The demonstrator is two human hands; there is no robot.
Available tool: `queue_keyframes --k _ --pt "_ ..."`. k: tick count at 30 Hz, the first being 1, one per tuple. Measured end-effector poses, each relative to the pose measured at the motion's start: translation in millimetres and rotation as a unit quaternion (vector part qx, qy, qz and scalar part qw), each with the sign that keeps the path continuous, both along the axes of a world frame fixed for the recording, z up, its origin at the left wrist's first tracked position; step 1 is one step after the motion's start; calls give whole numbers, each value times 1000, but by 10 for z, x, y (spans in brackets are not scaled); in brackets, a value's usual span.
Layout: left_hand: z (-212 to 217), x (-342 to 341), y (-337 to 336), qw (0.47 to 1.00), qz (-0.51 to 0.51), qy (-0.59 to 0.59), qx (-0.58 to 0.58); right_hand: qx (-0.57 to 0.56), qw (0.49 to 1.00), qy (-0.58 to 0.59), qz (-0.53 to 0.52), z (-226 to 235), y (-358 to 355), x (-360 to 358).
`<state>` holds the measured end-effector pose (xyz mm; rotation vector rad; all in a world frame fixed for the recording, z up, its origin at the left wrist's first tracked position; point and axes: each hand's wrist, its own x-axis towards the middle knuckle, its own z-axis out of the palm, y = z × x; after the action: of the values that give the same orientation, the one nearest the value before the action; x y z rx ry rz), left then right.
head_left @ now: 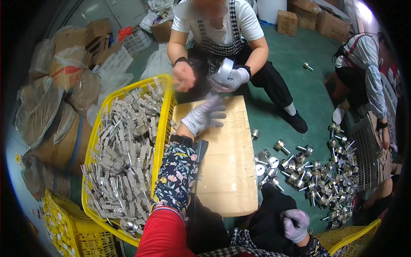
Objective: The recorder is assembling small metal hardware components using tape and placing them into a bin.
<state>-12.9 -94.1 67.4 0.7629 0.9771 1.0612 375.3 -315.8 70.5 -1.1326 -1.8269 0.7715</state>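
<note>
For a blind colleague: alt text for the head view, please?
The gloved left grip is open over a wooden board; the right grip curls near the wearer's knee. A yellow basket of gray and silvery parts stands left, shafted metal pieces lie on green floor right, and a co-worker sits opposite.

Left grip (202, 118) spreads over the pale board (227, 171) beside a yellow basket (159, 147), right grip (296, 226) curled

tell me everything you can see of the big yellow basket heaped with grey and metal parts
The yellow basket looks plastic, roughly rectangular with rounded corners and a smooth, broad rim. It sits open side up, heaped with grey and shiny metal parts, left of the tan block. A floral sleeve overlaps its right rim; contact is unclear. Its base is hidden.
</note>
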Motion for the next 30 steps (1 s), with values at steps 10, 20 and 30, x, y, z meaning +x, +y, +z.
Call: queue_keyframes --k 10,20,30 --pt "74 -288 -150 996 49 42 -68 2 1000 17 13 -66 -12 1" --pt "173 -76 130 967 33 233 -98 -9 999 7 42 -51 -92 45" --pt "-367 976 -440 968 206 144 -30 -8 998 65 4 -88 -203 113"
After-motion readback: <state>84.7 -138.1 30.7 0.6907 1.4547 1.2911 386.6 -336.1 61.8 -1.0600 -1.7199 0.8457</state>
